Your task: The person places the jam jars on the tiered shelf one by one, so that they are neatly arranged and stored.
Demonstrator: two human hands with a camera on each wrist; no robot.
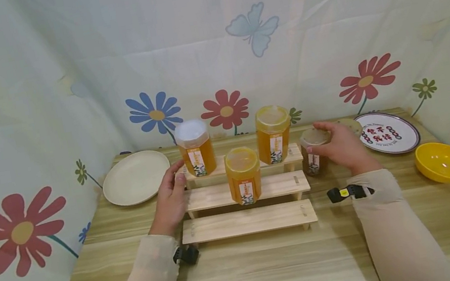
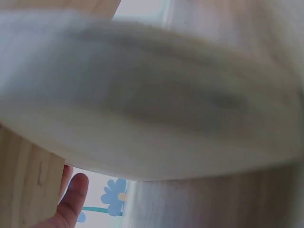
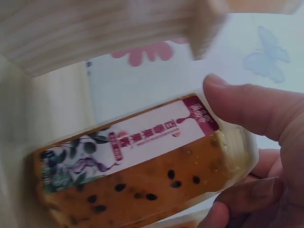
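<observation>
My right hand (image 1: pixel 343 144) grips a clear-lidded jar (image 3: pixel 137 166) near its lid, thumb on one side and fingers on the other. Its contents are orange with dark seeds, behind a white and maroon label. The jar is beside the right end of a three-tier wooden stand (image 1: pixel 248 221); whether its base touches the table cannot be told. At the stand's left end, my left hand (image 1: pixel 172 200) touches the upper tier with fairly straight fingers, some hidden. Two honey jars stand on the top tier, one white-lidded (image 1: pixel 196 148), one yellow-lidded (image 1: pixel 273 134). Another honey jar (image 1: pixel 244 177) occupies the middle tier.
A cream plate (image 1: pixel 136 177) lies at the left back. To the right are a white plate with red characters (image 1: pixel 388 132) and a yellow bowl (image 1: pixel 445 162). A greenish round thing (image 1: pixel 352 125) shows partly behind my right hand. Flowered cloth (image 1: pixel 194 65) hangs behind the table.
</observation>
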